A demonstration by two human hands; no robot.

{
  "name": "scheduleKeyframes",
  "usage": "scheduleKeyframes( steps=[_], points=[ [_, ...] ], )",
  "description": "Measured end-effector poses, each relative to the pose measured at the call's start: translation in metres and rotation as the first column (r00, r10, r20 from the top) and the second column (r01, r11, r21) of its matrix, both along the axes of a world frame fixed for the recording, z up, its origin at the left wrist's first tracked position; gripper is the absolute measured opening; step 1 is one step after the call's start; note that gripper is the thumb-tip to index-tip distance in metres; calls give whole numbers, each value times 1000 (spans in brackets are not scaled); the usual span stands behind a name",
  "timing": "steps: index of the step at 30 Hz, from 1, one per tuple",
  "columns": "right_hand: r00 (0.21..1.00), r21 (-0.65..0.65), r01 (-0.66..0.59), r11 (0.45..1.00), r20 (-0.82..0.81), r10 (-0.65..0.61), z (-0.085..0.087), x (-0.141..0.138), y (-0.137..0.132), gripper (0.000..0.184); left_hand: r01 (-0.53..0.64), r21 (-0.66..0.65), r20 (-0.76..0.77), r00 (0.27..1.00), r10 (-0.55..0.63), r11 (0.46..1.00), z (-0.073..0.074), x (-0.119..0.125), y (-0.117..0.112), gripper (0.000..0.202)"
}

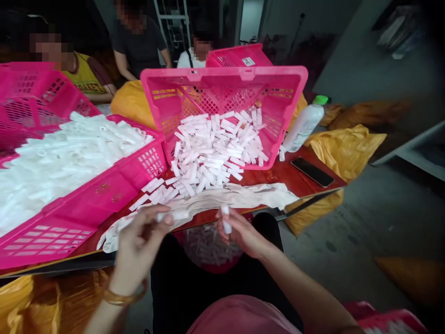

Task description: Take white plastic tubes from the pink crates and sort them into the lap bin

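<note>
My left hand (142, 236), with a bracelet at the wrist, pinches a white plastic tube (179, 215) lying nearly level between thumb and fingers. A short white plastic piece (226, 221) stands upright in the closed fingers of my right hand (239, 232). Both hands are just off the table's front edge, a small gap apart. Beyond them, a heap of short white pieces (208, 153) spills from a tipped pink basket (222, 72) onto the red table (278, 174). To the left, longer white tubes (79, 148) fill another pink basket (114, 183).
A rolled white cloth (239, 197) lies along the front edge. A white bottle with a green cap (304, 127) and a phone (312, 171) are at the right. Below, white pieces (212, 246) fill a container between my knees. Yellow sacks (344, 148) surround the table; several people sit or stand opposite.
</note>
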State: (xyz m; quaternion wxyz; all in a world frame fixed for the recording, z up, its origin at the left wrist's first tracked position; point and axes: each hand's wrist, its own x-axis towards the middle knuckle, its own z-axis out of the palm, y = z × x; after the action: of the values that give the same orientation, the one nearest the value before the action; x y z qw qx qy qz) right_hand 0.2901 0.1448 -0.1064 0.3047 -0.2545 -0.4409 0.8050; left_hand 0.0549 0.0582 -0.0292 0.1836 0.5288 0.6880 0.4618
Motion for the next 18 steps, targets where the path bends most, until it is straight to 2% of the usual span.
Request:
scheduleKeyframes(
  steps=[3, 6, 7, 9, 11, 12, 13, 16, 18],
  points=[
    [990, 231, -79, 970, 133, 49, -7, -2, -19, 28, 67, -29, -14, 998, -67, 997, -36, 40, -7, 32],
    [964, 469, -149, 870, 264, 22, -10, 11, -28, 25, 190, -9, -117, 975, -189, 982, -48, 51, -8, 27],
    [950, 547, -163, 821, 310, -18, -11, 15, -31, 23, 242, -21, -139, 960, -242, 970, -48, 51, -9, 25],
    [905, 708, -182, 683, 392, -165, -14, 19, -36, 19, 322, -77, -128, 936, -329, 944, -47, 52, -10, 24],
    [854, 819, -208, 535, 419, -309, -17, 19, -42, 18, 345, -135, -87, 930, -358, 929, -50, 55, -13, 24],
    [840, 840, -218, 496, 420, -343, -18, 18, -45, 19, 338, -152, -70, 934, -351, 929, -53, 58, -14, 25],
    [841, 841, -222, 493, 421, -339, -18, 17, -47, 19, 328, -163, -54, 939, -340, 931, -56, 61, -17, 27],
    [892, 768, -223, 600, 410, -193, -14, 18, -47, 18, 315, -180, 27, 949, -315, 932, -65, 66, -23, 35],
    [916, 716, -252, 651, 394, -80, -11, 21, -45, 20, 285, -149, 72, 958, -277, 947, -66, 64, -25, 35]
  ],
)
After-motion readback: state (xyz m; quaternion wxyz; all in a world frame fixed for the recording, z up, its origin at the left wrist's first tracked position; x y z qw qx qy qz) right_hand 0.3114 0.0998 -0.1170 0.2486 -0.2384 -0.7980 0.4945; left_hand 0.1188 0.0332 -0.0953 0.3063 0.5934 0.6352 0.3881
